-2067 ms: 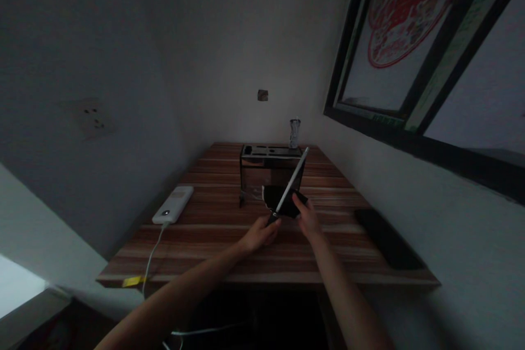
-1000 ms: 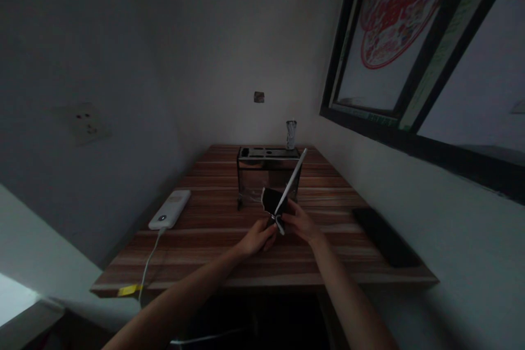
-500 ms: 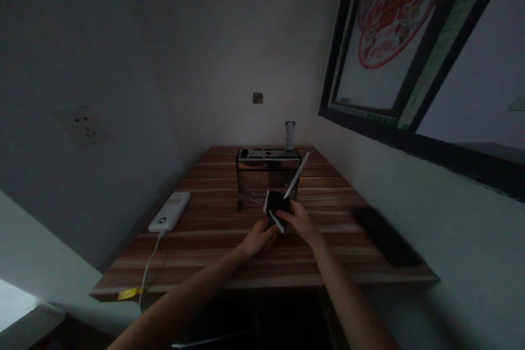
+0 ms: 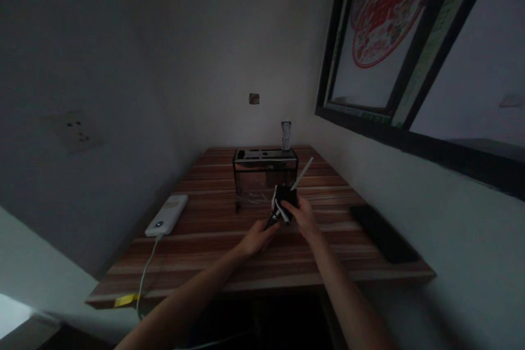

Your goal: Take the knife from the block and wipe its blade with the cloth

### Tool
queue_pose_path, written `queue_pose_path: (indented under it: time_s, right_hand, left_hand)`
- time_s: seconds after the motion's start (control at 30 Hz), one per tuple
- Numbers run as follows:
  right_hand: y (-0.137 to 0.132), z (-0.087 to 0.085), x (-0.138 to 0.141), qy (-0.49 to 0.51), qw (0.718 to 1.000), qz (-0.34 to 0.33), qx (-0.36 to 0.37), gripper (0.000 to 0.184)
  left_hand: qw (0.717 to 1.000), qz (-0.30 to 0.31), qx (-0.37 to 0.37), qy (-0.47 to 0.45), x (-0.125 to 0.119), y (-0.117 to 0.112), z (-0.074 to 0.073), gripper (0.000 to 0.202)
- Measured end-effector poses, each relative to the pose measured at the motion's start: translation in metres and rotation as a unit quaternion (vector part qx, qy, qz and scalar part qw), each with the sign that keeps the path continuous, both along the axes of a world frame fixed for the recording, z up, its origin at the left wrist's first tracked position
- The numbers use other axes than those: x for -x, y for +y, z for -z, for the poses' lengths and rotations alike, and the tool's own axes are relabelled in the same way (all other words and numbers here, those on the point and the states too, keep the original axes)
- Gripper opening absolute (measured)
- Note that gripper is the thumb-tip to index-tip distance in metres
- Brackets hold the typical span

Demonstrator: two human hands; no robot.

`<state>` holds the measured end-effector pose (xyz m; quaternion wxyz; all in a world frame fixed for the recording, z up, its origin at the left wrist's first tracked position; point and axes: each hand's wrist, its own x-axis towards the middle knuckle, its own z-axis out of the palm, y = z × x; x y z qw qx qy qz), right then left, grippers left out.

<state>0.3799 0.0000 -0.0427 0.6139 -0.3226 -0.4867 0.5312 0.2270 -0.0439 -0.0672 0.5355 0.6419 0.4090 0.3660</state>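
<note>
My left hand [image 4: 255, 239] is closed round the dark handle of a knife [image 4: 304, 171] whose pale blade slants up and to the right over the wooden table [image 4: 205, 251]. My right hand [image 4: 302, 217] pinches a black cloth [image 4: 285, 197] folded round the lower part of the blade, just above the handle. Only the blade's tip shows beyond the cloth. Both hands are in front of a clear rack [image 4: 264, 175] with a slotted metal top.
A white power bank [image 4: 166, 215] with a cable [image 4: 145, 276] lies at the left. A flat black object [image 4: 383, 234] lies by the right wall. A small glass jar [image 4: 286, 135] stands behind the rack. The room is dim.
My right hand has bunched the black cloth tighter and moved it along the blade, and the blade now tilts lower. My left hand stays on the handle.
</note>
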Motion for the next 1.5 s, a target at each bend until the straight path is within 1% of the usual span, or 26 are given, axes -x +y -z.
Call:
queue_pose_path:
  time_s: [0.13, 0.3, 0.4, 0.57, 0.67, 0.8, 0.93, 1.1, 1.23, 1.33, 1.4, 1.5]
  right_hand:
    - [0.005, 0.0, -0.006, 0.039, 0.999, 0.038, -0.001, 0.028]
    - [0.01, -0.003, -0.012, 0.099, 0.991, 0.093, -0.007, 0.028]
    - [0.011, -0.007, -0.016, 0.143, 0.981, 0.132, -0.01, 0.027]
    - [0.014, -0.013, -0.029, 0.209, 0.958, 0.198, -0.019, 0.028]
    - [0.018, -0.015, -0.038, 0.231, 0.946, 0.227, -0.026, 0.031]
    - [0.025, -0.023, -0.048, 0.236, 0.938, 0.253, -0.037, 0.029]
    - [0.033, -0.038, -0.049, 0.219, 0.942, 0.25, -0.055, 0.028]
    - [0.039, -0.06, -0.036, 0.18, 0.954, 0.229, -0.079, 0.027]
    - [0.041, -0.071, -0.024, 0.138, 0.967, 0.197, -0.086, 0.027]
    - [0.041, -0.068, -0.016, 0.112, 0.974, 0.178, -0.084, 0.028]
    - [0.038, -0.06, -0.008, 0.091, 0.979, 0.164, -0.079, 0.031]
    - [0.03, -0.042, 0.007, 0.051, 0.986, 0.144, -0.067, 0.032]
  left_hand:
    - [0.999, 0.021, -0.006, 0.023, 0.001, 0.001, 0.001, 0.047]
    - [0.998, 0.044, -0.006, 0.048, 0.001, -0.002, -0.002, 0.051]
    - [0.997, 0.049, 0.001, 0.065, 0.0, -0.004, -0.004, 0.051]
    - [0.994, 0.06, 0.013, 0.095, 0.0, -0.005, -0.003, 0.049]
    - [0.992, 0.068, 0.018, 0.107, 0.0, -0.006, -0.003, 0.047]
    - [0.99, 0.079, 0.02, 0.112, 0.001, -0.006, -0.003, 0.048]
    - [0.99, 0.084, 0.013, 0.108, 0.001, -0.004, 0.001, 0.053]
    - [0.993, 0.067, 0.0, 0.099, 0.003, -0.002, 0.006, 0.054]
    - [0.995, 0.048, -0.005, 0.087, 0.003, -0.006, 0.002, 0.055]
    - [0.996, 0.041, -0.013, 0.081, 0.002, -0.008, -0.003, 0.058]
    - [0.996, 0.036, -0.017, 0.076, 0.002, -0.008, -0.005, 0.059]
    - [0.997, 0.022, -0.02, 0.067, 0.001, -0.006, -0.006, 0.059]
